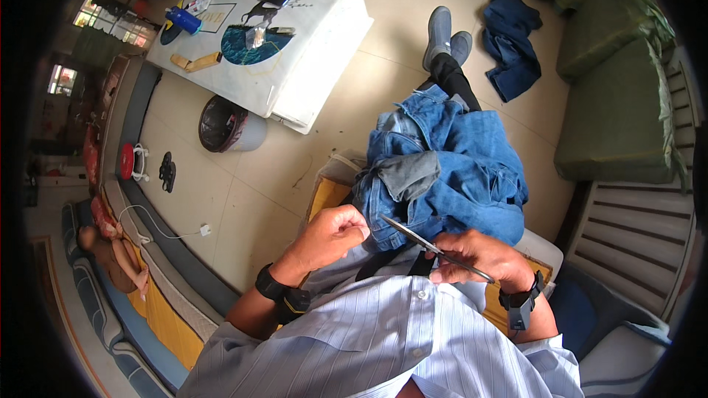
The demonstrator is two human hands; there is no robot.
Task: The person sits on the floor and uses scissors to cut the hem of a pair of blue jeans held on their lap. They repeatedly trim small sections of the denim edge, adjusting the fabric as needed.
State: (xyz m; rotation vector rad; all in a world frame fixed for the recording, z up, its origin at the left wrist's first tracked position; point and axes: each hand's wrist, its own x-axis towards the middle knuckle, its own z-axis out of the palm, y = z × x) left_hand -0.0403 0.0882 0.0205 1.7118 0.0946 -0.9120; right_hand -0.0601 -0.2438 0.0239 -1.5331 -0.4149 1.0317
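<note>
Over the lap, left hand point(333, 234): closed in a pinch on the hem edge of the blue denim garment point(442, 177), seemingly to keep the cloth taut for the blades; right hand point(479, 256): fingers curled shut round the handles of a pair of scissors point(428, 245), whose points aim left toward that pinched edge. Denim garment: bundled in folds across the knees, mid-blue, a grey lining patch turned outward, seams showing; a second blue garment point(512, 40) lies apart on the tiled floor point(243, 199)
</note>
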